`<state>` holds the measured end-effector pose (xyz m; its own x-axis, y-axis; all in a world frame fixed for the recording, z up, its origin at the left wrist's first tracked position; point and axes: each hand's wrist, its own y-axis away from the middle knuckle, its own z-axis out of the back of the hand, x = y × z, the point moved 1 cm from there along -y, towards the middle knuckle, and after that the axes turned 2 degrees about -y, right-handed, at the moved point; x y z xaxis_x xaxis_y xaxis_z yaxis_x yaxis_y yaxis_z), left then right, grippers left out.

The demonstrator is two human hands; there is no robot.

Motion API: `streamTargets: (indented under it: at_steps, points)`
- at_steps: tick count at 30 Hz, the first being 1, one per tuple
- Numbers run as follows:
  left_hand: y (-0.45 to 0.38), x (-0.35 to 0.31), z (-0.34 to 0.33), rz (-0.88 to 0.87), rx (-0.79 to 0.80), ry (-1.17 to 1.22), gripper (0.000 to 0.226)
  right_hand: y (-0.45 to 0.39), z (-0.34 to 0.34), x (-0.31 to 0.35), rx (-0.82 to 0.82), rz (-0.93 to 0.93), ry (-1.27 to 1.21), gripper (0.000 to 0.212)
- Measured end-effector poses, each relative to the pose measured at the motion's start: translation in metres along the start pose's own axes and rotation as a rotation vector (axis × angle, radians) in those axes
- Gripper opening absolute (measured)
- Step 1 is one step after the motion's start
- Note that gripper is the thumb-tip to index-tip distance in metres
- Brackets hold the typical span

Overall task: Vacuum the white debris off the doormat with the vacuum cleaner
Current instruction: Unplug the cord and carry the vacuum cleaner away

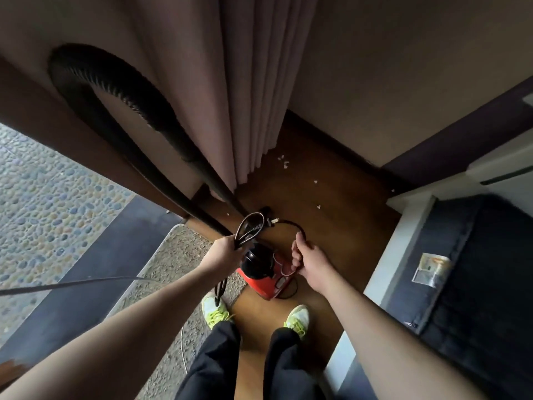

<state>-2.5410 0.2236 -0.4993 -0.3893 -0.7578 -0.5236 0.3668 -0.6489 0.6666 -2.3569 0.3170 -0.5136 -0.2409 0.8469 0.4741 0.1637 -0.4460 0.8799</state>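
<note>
Vacuum cleaner (266, 274): red body with a black top, on the brown floor directly below both hands and just ahead of my shoes; I judge it light enough to drag, but rigid, best lifted by a top handle that I cannot make out from here.
Left hand (223, 251): fingers (230, 241) clenched around a bundle of looped black power cord (249, 226) and, it seems, the black wand leading to the hose.
Right hand (310, 262): fingers (297, 249) curled around the free run of the cord, a little behind the plug (274, 221).
Cord handling: limp and springy, I judge; loops will tangle if let go, so I hold near the plug.
Hose (115, 90): ribbed, flexible, arching high up and left of my left fingers; likely to swing and tug.
White debris (284, 163): small scraps scattered on the brown floor beyond both hands, well apart from them; I cannot tell which surface is the doormat.
Curtain (230, 96): hangs ahead, its hem near the scraps; suction could snag it.
Obstacles: dark upholstered furniture (461, 269) to the right of my right fingers, a pebbled step (57, 183) to the left.
</note>
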Motion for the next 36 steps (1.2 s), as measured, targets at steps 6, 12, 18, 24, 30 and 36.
streamTargets:
  at_steps: [6, 12, 18, 24, 30, 36]
  points:
    - [-0.015, -0.022, -0.068, -0.018, 0.098, 0.106, 0.037, -0.017, 0.024, -0.002, 0.063, -0.056, -0.342, 0.028]
    - [-0.026, -0.044, -0.114, -0.042, 0.137, 0.278, 0.028, -0.042, 0.039, -0.016, 0.163, -0.061, -0.585, 0.035]
    - [-0.043, -0.042, -0.134, -0.122, 0.196, 0.084, 0.049, -0.063, 0.05, -0.022, 0.132, 0.012, -0.626, 0.024]
    - [-0.062, -0.028, -0.141, -0.111, 0.094, -0.152, 0.025, -0.067, 0.042, -0.076, 0.276, 0.061, -0.158, 0.074]
    - [-0.051, -0.007, -0.181, -0.207, 0.27, -0.514, 0.048, -0.084, 0.023, -0.101, 0.094, -0.135, -0.135, 0.066]
    - [-0.054, 0.023, -0.178, -0.228, 0.482, -0.227, 0.064, -0.114, 0.03, -0.122, -0.031, -0.206, 0.089, 0.044]
